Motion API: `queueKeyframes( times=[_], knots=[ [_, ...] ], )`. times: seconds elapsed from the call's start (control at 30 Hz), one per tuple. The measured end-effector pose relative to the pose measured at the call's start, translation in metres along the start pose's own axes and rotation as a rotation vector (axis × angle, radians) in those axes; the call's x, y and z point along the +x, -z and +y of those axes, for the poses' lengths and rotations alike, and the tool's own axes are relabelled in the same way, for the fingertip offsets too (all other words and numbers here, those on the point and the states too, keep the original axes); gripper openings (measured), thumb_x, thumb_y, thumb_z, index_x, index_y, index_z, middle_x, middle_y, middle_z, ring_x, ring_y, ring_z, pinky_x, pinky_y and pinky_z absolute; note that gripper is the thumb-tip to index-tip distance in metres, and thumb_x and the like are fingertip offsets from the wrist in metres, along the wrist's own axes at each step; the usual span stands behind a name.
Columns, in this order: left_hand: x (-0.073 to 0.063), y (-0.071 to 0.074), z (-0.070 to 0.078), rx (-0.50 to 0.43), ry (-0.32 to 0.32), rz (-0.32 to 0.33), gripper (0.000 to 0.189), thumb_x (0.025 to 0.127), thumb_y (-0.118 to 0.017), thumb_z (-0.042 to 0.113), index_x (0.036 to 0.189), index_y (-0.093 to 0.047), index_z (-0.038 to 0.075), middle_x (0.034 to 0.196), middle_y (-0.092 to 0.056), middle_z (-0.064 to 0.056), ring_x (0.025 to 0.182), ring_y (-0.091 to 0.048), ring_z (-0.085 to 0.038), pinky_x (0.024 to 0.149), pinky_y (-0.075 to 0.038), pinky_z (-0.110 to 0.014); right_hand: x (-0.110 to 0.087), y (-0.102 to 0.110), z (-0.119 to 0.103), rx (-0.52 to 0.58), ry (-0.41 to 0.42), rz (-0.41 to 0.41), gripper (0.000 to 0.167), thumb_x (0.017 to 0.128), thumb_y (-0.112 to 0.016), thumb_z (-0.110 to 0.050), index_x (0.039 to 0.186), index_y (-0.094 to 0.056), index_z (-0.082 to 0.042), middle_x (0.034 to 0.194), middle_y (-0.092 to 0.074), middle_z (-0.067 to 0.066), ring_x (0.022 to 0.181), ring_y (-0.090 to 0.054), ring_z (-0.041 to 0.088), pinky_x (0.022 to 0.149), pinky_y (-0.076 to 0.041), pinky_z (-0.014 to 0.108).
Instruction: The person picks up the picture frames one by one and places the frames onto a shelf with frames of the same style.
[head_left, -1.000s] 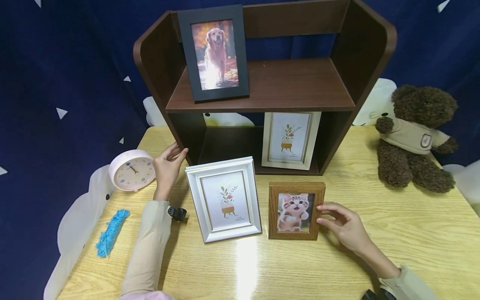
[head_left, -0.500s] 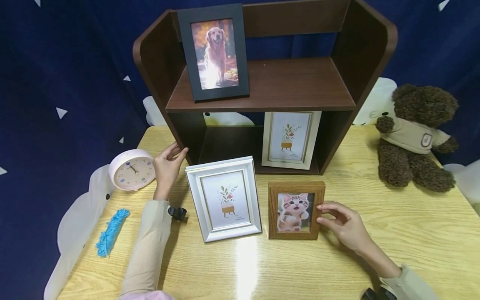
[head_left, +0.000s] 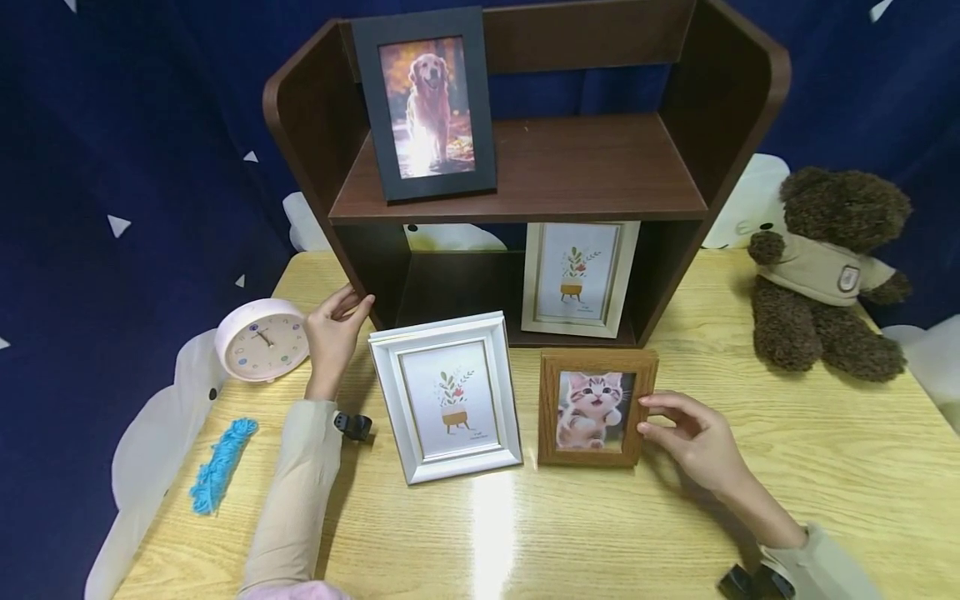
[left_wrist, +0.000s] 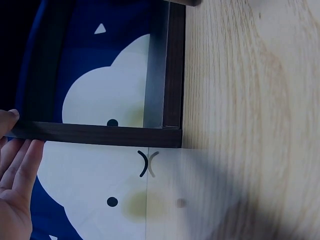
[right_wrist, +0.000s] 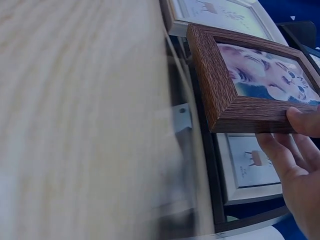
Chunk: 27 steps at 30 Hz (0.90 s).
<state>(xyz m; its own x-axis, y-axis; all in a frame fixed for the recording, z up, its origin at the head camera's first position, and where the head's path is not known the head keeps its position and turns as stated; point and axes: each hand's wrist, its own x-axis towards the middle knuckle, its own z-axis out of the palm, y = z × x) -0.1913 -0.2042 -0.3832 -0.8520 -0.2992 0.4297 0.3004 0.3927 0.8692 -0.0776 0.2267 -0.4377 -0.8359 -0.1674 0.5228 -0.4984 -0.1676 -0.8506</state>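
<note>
My right hand point(head_left: 693, 442) pinches the right edge of a brown wooden picture frame point(head_left: 551, 408) with a kitten photo. In the right wrist view the thumb lies on the front of that wooden frame point(right_wrist: 250, 112) and the fingers are behind it. My left hand point(head_left: 335, 337) grips the lower left side panel of a dark brown two-tier shelf point(head_left: 525, 208). The left wrist view has the thumb and fingers of this hand point(left_wrist: 15, 185) on either side of the panel edge point(left_wrist: 100, 134). Between the hands a white picture frame point(head_left: 465, 471) stands on the table, leaning back.
A black frame with a dog photo point(head_left: 431, 108) stands on the upper shelf, left. A cream frame point(head_left: 579, 279) is in the lower compartment, right. A pink clock point(head_left: 266, 342) and blue yarn point(head_left: 223, 467) are at the left; a teddy bear point(head_left: 828, 271) sits at the right.
The right hand has lifted the wooden frame slightly and tilted it, moving it a little toward the shelf. The left hand keeps its grip on the panel.
</note>
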Motion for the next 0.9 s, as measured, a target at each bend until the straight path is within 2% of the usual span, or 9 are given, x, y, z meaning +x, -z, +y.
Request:
queueKeyframes(
  times=[0.13,0.33,0.4,0.5,0.57,0.6,0.73,0.9],
  knots=[
    [0.000,-0.001,-0.001,-0.007,0.006,-0.001,0.032,0.083,-0.071,0.001,0.112,-0.064,-0.012,0.104,-0.066,-0.029,0.081,-0.060,0.009,0.076,-0.052,-0.008,0.006,0.001,-0.004,0.007,0.028,0.010,0.051,0.065,-0.055,0.037,0.106,-0.065,0.009,0.108,-0.069,0.003,0.098,-0.065,0.010,0.077,-0.056,0.019],
    [0.000,-0.001,-0.001,-0.012,0.006,-0.001,0.032,0.083,-0.071,0.001,0.111,-0.064,-0.012,0.104,-0.066,-0.030,0.081,-0.060,0.009,0.076,-0.052,-0.008,0.016,0.006,-0.011,0.002,0.076,0.025,0.034,0.073,-0.070,0.016,0.106,-0.065,0.010,0.107,-0.069,0.005,0.097,-0.066,0.011,0.077,-0.056,0.019],
    [-0.001,0.000,-0.001,-0.011,0.010,0.000,0.032,0.083,-0.071,0.001,0.111,-0.064,-0.012,0.104,-0.066,-0.030,0.081,-0.060,0.009,0.076,-0.053,-0.009,0.020,0.006,-0.014,-0.005,0.084,0.031,0.033,0.074,-0.071,0.015,0.106,-0.065,0.010,0.106,-0.069,0.005,0.096,-0.066,0.011,0.076,-0.057,0.019],
    [-0.002,0.001,0.000,-0.003,0.014,0.001,0.033,0.083,-0.071,0.002,0.112,-0.064,-0.012,0.104,-0.066,-0.029,0.081,-0.060,0.009,0.077,-0.054,-0.011,0.026,0.006,-0.021,-0.053,0.062,0.053,0.032,0.073,-0.070,0.017,0.104,-0.064,0.012,0.104,-0.070,0.001,0.094,-0.067,0.010,0.074,-0.057,0.018],
    [-0.002,0.002,0.000,0.004,0.020,0.005,0.033,0.083,-0.071,0.003,0.112,-0.064,-0.012,0.104,-0.066,-0.028,0.081,-0.060,0.010,0.078,-0.054,-0.012,0.029,0.006,-0.025,-0.067,0.051,0.063,0.035,0.070,-0.066,0.025,0.104,-0.063,0.014,0.103,-0.070,0.001,0.093,-0.067,0.009,0.073,-0.057,0.018],
    [-0.002,0.003,0.000,0.007,0.020,0.006,0.033,0.083,-0.071,0.003,0.112,-0.064,-0.012,0.104,-0.066,-0.028,0.081,-0.060,0.010,0.078,-0.054,-0.012,0.030,0.006,-0.027,-0.089,0.040,0.073,0.036,0.070,-0.066,0.026,0.103,-0.064,0.012,0.102,-0.070,-0.001,0.092,-0.067,0.008,0.072,-0.057,0.017],
    [-0.002,0.003,0.000,0.021,0.013,0.007,0.032,0.083,-0.072,0.004,0.111,-0.064,-0.012,0.104,-0.067,-0.028,0.081,-0.059,0.011,0.079,-0.055,-0.014,0.035,0.004,-0.033,-0.052,0.059,0.085,0.048,0.066,-0.058,0.037,0.105,-0.065,0.010,0.102,-0.070,0.003,0.091,-0.067,0.009,0.072,-0.056,0.015],
    [-0.001,0.001,0.000,0.013,0.005,-0.003,0.032,0.083,-0.072,0.003,0.110,-0.065,-0.012,0.104,-0.066,-0.028,0.081,-0.060,0.010,0.079,-0.054,-0.014,0.041,0.002,-0.039,-0.007,0.101,0.086,0.046,0.067,-0.060,0.034,0.107,-0.065,0.011,0.104,-0.070,0.006,0.092,-0.068,0.011,0.072,-0.056,0.014]
  ],
)
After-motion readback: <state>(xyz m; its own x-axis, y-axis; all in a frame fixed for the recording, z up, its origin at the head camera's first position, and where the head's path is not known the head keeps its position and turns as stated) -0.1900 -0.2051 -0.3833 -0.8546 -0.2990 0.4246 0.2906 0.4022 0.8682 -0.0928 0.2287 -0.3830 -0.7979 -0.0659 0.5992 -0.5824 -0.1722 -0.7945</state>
